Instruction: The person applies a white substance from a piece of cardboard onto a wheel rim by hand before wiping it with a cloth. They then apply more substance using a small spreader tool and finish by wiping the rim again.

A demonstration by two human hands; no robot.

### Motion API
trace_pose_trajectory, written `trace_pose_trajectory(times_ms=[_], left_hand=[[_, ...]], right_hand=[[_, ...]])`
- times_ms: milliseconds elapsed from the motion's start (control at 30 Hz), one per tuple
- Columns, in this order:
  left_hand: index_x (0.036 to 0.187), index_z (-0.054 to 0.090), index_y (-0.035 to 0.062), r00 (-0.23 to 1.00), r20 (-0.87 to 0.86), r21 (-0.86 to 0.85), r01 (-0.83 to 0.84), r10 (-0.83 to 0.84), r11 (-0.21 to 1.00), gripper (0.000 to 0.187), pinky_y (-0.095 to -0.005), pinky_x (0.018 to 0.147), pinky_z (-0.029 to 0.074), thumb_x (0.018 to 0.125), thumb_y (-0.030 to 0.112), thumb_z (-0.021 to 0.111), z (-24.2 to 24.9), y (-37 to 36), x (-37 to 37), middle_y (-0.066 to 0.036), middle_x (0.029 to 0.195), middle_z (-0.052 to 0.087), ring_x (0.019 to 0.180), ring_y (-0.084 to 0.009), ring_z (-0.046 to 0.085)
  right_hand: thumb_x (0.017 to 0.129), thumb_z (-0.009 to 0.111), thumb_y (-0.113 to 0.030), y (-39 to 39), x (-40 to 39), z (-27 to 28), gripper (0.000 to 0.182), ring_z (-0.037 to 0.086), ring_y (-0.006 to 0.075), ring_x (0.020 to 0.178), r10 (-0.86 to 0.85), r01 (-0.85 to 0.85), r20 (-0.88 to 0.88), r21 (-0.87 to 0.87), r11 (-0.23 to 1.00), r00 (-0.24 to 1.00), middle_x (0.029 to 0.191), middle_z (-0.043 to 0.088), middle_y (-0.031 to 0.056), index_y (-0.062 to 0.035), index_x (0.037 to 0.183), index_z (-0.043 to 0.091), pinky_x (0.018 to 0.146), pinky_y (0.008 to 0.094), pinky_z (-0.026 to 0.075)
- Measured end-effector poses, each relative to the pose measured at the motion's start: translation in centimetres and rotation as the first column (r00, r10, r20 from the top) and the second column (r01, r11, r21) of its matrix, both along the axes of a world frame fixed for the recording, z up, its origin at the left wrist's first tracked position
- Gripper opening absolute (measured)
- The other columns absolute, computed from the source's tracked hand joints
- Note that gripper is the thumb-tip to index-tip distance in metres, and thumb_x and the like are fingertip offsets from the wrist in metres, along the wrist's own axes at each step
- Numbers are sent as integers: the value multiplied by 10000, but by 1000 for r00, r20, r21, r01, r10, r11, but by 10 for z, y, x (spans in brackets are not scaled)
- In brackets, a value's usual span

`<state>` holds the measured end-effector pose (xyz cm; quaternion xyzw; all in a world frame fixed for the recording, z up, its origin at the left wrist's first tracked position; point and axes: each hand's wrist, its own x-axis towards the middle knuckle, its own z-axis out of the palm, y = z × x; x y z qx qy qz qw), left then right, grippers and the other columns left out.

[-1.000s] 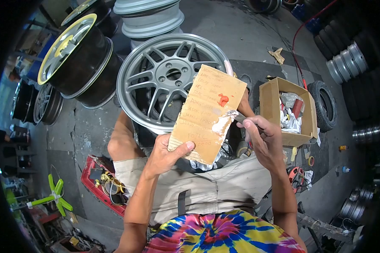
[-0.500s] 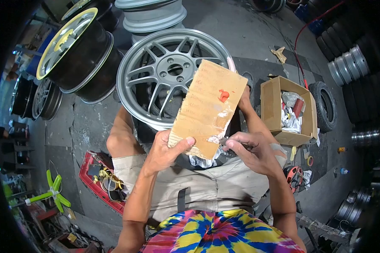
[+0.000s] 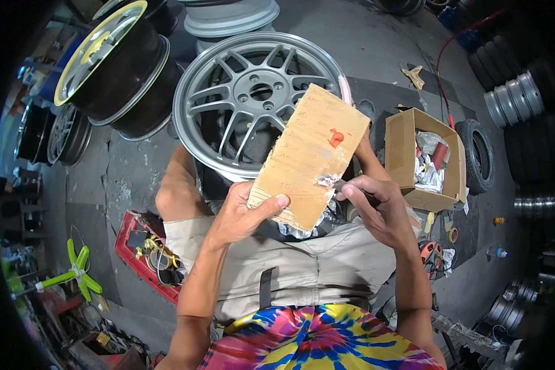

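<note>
A piece of brown cardboard (image 3: 308, 145) with faint writing, an orange-red smear and whitish paste is gripped at its lower left corner by my left hand (image 3: 243, 213), thumb on top. At its right edge, my right hand (image 3: 376, 203) pinches a small dark flat tool (image 3: 339, 184), whose tip touches the whitish paste. Behind the cardboard, a grey multi-spoke wheel rim (image 3: 262, 92) lies face up, partly covered by the cardboard. A pale pinkish patch (image 3: 345, 90) shows on the rim's right edge.
An open cardboard box (image 3: 401, 151) with crumpled wrappers stands right, beside a tyre (image 3: 476, 154). Stacked rims (image 3: 120, 68) rise at the left. On the floor lie a red tray (image 3: 145, 265) of tools and tape, left, and a red reel (image 3: 433, 256), right.
The small tool has moved up and left onto the cardboard, and the whitish paste near its tip is now gathered there. The cardboard sits slightly further right in view.
</note>
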<state>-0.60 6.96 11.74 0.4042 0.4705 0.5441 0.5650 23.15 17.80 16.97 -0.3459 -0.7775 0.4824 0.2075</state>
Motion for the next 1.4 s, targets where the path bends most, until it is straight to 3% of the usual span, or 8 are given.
trace_pose_trajectory(times_ms=[300,500,667,833,1067,1167,1267,1400], left_hand=[[1118,667,-35,1000,9,8,5,-5,1000,299,-241,754,496,931,198,672,-5,-3,-6,-16,955,697,852,-53,588],[1163,643,-34,929,36,75,-371,369,926,313,-250,799,512,922,163,682,-19,-30,-34,-26,1023,685,893,-65,604],[1159,557,-72,401,172,170,-912,900,374,335,-364,708,600,1009,224,509,-23,-94,-117,-181,1021,679,812,-248,698],[1165,545,-82,103,-91,-30,-994,991,101,334,-335,683,607,1017,212,488,-154,-154,-174,-163,1005,670,807,-232,698],[1173,511,-161,325,-889,-285,-944,322,166,889,-478,1040,392,773,616,677,-339,-167,-173,-368,1219,543,1181,-449,531],[1226,582,-13,376,-883,-465,-785,-282,410,590,-486,1011,407,830,417,661,-372,-198,-152,-211,1301,567,1206,-395,509],[1212,587,-10,345,-931,-337,-695,-118,635,574,-485,1000,410,829,411,660,-355,-113,-198,-208,1286,572,1192,-393,515],[1194,593,-7,273,-957,-81,-575,97,814,553,-482,984,416,829,403,658,-288,7,-262,-204,1266,579,1173,-389,523]], right_hand=[[982,575,-139,0,-5,-5,242,562,79,682,-71,63,117,76,995,991,750,675,44,45,851,662,641,231,447],[990,576,-157,-14,-5,-42,235,416,17,564,74,-59,70,-192,980,995,632,514,-44,12,858,672,514,209,310],[999,573,-202,-22,-3,-106,235,378,17,522,29,12,97,-398,917,995,603,459,-68,11,962,667,471,205,274],[1016,536,-245,-25,6,-193,258,389,24,521,113,15,252,-456,890,961,619,482,-49,-16,994,653,474,207,290],[1010,542,-255,-28,39,-304,248,418,49,545,118,35,296,-463,886,948,668,519,-22,-24,982,628,497,232,341],[979,591,-219,-37,27,-282,237,442,91,657,173,-67,349,-296,953,921,692,510,2,-10,865,595,595,273,389],[938,619,-180,-31,25,-295,220,438,177,645,231,-220,427,-75,973,874,682,482,136,5,830,568,607,347,405],[940,623,-185,-30,-6,-279,203,564,168,605,211,-70,455,-308,949,865,694,605,117,16,919,645,568,339,446]])
